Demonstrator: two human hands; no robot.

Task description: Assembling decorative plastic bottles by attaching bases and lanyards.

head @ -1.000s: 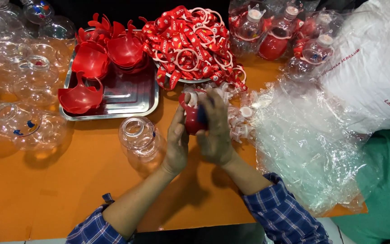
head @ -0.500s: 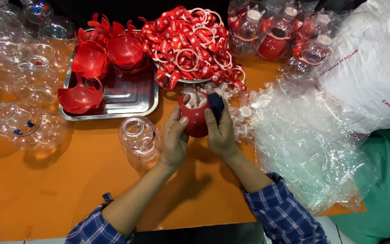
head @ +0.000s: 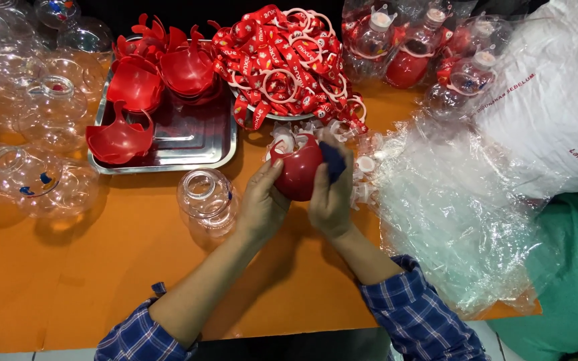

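Both of my hands hold a round bottle with a red lower shell (head: 300, 172) above the orange table. My left hand (head: 261, 204) grips its left side. My right hand (head: 330, 198) presses a dark blue cloth (head: 333, 160) against its right side. A clear round bottle (head: 207, 198) stands just left of my left hand. Small white caps (head: 365, 164) lie right of the bottle.
A steel tray (head: 188, 144) holds several red shells (head: 135, 85). Behind lies a heap of red straps with white rings (head: 282, 60). Clear globes (head: 28, 113) crowd the left. Finished bottles (head: 403, 47), crumpled clear plastic (head: 449, 214), a white sack (head: 556, 100) and a green bag (head: 576, 267) fill the right.
The red bottle has turned in my hands and moved slightly toward me. The blue cloth in my right hand has slid across its right side.
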